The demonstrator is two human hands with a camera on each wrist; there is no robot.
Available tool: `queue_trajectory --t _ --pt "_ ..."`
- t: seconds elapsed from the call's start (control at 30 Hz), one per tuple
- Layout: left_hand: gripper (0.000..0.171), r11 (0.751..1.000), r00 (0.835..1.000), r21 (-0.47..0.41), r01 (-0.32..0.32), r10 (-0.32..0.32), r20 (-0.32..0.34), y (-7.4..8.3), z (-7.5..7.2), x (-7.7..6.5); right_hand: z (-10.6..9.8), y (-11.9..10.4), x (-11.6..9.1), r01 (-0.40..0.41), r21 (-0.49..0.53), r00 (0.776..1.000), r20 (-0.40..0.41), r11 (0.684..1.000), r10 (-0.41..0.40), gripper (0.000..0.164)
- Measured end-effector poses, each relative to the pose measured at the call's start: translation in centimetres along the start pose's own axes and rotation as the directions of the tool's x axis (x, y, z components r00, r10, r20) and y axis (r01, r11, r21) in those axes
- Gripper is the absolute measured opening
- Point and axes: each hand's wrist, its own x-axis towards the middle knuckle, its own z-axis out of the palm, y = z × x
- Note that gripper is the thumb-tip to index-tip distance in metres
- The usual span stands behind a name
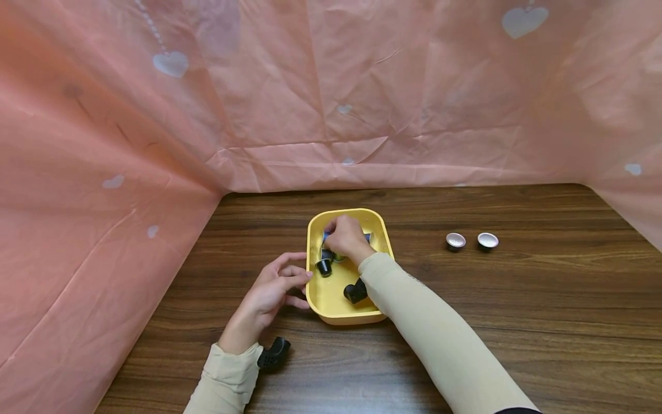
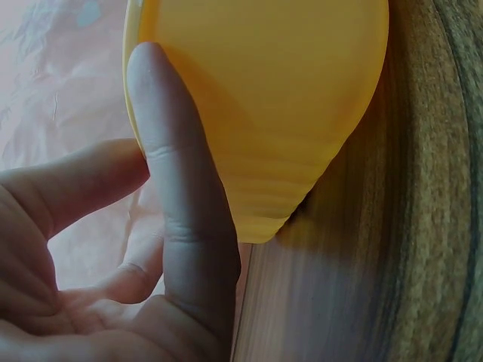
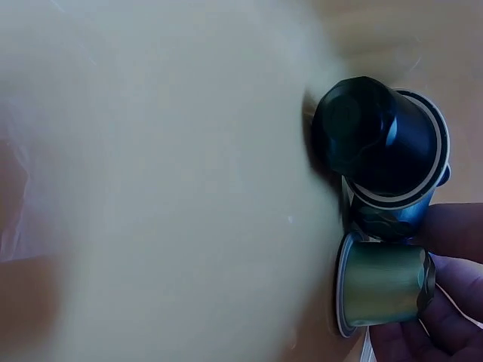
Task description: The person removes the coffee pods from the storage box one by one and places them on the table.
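Observation:
A yellow bin (image 1: 349,315) stands on the table with several coffee capsules lying in it. My left hand (image 1: 276,287) is at its left side, fingers spread and touching the rim and outer wall; the thumb (image 2: 177,173) lies along the wall in the left wrist view. My right hand (image 1: 345,234) reaches inside with bent fingers, among capsules at the far end. Close to its fingertips are a green capsule (image 3: 385,283) and a black capsule (image 3: 377,139), with a dark blue one beneath. Whether the fingertips pinch a capsule is hidden.
Two capsules, one (image 1: 455,241) beside another (image 1: 488,241), stand on the wooden table right of the bin, pale lids up. A pink curtain (image 1: 362,115) with hearts encloses the back and sides. Black wrist cameras sit at both sleeves.

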Motion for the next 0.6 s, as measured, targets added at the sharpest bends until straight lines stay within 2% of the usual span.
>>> queue_trajectory --t 0.37,0.6 --pt "0.055 1.000 1.000 0.002 0.005 -0.005 -0.006 0.08 0.06 -0.01 0.16 -0.12 0.17 -0.030 0.123 0.998 -0.053 0.992 0.037 0.030" --pt "0.055 1.000 1.000 0.001 0.010 -0.010 -0.005 0.06 0.01 0.01 0.06 -0.27 0.11 -0.059 0.211 0.993 -0.084 0.976 0.079 0.030"
